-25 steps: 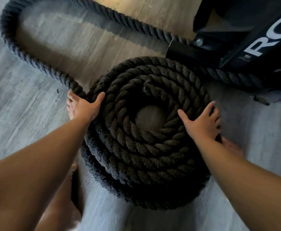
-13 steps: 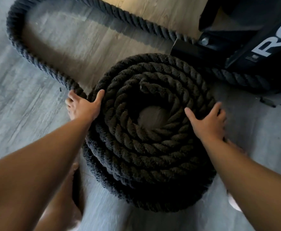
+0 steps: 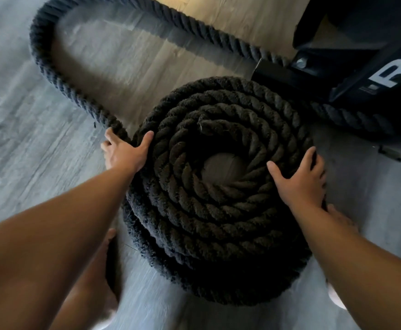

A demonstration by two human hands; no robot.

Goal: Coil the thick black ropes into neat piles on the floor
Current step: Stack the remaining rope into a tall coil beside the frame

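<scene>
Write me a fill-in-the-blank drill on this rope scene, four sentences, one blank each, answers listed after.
1. The left hand and the right hand rest on opposite sides of the rope ____.
2. Through the hole in the middle of the coil you can see the ____.
3. The loose rope that is not yet coiled runs off from the coil beside the ____ hand.
4. The white letters on the black equipment lie at the picture's upper ____.

Missing words: coil; floor; left; right

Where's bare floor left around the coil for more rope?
Free: the grey floor left of the loose rope, and the patch that loop encloses. Crowded: right of the coil, against the black rack base; left hand and right hand flank the coil.
</scene>
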